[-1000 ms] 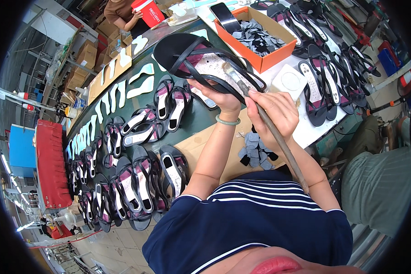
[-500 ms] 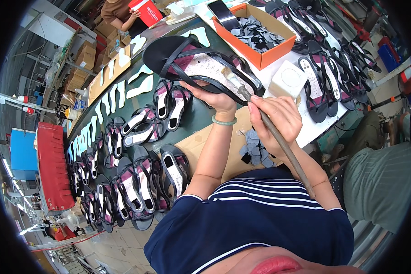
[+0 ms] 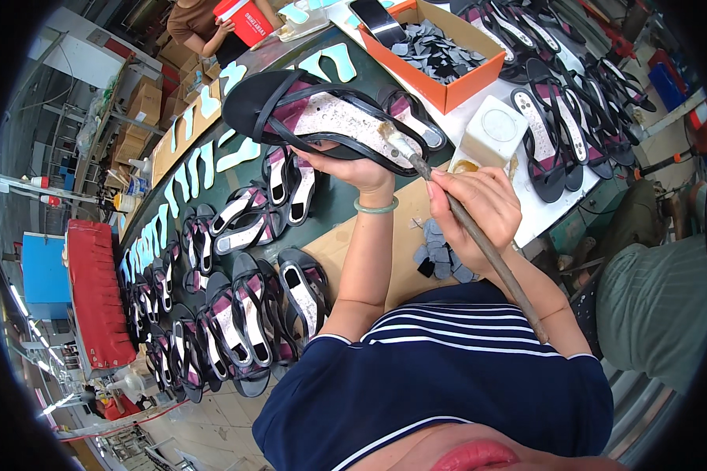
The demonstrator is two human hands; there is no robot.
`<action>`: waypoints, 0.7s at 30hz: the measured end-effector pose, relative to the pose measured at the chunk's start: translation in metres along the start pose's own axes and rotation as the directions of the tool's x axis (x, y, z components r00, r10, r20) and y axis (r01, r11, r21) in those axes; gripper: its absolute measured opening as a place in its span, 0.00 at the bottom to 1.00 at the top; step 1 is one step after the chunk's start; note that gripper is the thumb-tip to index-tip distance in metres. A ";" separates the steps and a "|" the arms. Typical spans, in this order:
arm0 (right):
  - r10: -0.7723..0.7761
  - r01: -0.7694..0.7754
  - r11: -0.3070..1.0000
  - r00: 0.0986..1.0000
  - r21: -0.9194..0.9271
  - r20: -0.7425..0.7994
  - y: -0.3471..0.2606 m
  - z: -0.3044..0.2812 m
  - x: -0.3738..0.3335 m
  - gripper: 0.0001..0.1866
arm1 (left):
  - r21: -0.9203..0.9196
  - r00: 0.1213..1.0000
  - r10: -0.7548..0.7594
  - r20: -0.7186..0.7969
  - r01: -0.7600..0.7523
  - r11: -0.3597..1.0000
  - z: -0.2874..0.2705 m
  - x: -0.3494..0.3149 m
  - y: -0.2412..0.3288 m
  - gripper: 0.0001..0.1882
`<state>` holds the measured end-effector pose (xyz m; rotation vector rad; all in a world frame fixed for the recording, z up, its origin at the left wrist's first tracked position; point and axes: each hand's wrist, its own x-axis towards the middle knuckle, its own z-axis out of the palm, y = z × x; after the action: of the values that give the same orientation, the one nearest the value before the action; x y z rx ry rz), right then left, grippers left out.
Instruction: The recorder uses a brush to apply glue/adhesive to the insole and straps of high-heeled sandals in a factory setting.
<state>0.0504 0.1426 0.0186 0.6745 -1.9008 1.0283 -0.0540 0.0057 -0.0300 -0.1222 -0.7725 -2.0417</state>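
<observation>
A black strappy sandal (image 3: 339,118) with purple lining and a white, speckled footbed lies across my left hand (image 3: 355,170), held from below with the toe pointing left. That hand is closed around its underside, and its fingertips are partly hidden. My right hand (image 3: 485,206) pinches a brush (image 3: 491,255) with a long, worn wooden handle. The brush's pale tip touches the heel part of the footbed, where a brownish smear shows. Behind that heel another sandal (image 3: 410,118) rests on the table.
Sandals in rows (image 3: 243,310) fill the left side; more (image 3: 562,137) stand at the right. A white block-shaped container (image 3: 491,129) sits beside an orange box (image 3: 470,85) of grey pieces, with a phone (image 3: 377,22) on it. Loose grey pads (image 3: 441,255) lie on cardboard (image 3: 346,247).
My left hand and the sandal have shifted a little to the left. The brush tip now sits closer to the sandal's heel end. My right hand has hardly moved.
</observation>
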 end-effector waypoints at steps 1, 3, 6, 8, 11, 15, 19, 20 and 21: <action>-0.001 0.001 1.000 1.000 -0.001 -0.001 0.000 0.000 0.000 0.08 | 0.031 1.000 0.020 -0.016 -0.019 0.999 0.002 0.000 0.001 0.31; -0.002 0.002 1.000 1.000 0.002 -0.003 0.000 0.001 -0.001 0.08 | 0.001 1.000 0.008 0.003 -0.008 1.000 0.001 0.002 0.004 0.31; 0.006 -0.006 1.000 1.000 -0.010 0.014 -0.001 0.000 -0.003 0.08 | 0.011 1.000 0.019 0.005 -0.020 1.000 -0.001 0.005 0.007 0.31; 0.013 -0.012 1.000 1.000 -0.017 0.022 -0.001 -0.001 -0.004 0.08 | -0.027 1.000 0.012 0.011 -0.012 1.000 -0.001 0.007 0.009 0.31; 0.021 -0.021 1.000 0.999 -0.021 0.029 -0.002 -0.001 -0.005 0.08 | -0.136 0.999 -0.023 0.031 0.027 0.990 0.004 0.011 0.015 0.30; 0.026 -0.026 0.999 0.999 -0.020 0.025 -0.004 0.000 -0.005 0.08 | -0.123 1.000 0.012 0.020 -0.010 0.992 0.003 0.013 0.017 0.30; 0.037 -0.036 0.999 0.999 -0.021 0.028 -0.004 -0.001 -0.005 0.07 | -0.129 1.000 -0.011 0.022 0.014 0.992 0.001 0.015 0.020 0.31; 0.037 -0.037 0.999 0.999 -0.021 0.025 -0.004 -0.001 -0.005 0.07 | -0.146 1.000 -0.021 0.014 0.023 0.989 -0.001 0.016 0.021 0.31; 0.038 -0.037 0.999 0.999 -0.021 0.022 -0.004 -0.001 -0.006 0.07 | -0.163 0.999 -0.032 0.007 0.033 0.986 -0.003 0.017 0.020 0.32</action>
<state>0.0570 0.1414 0.0155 0.6429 -1.9473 1.0267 -0.0475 -0.0162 -0.0164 -0.2080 -0.6124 -2.1349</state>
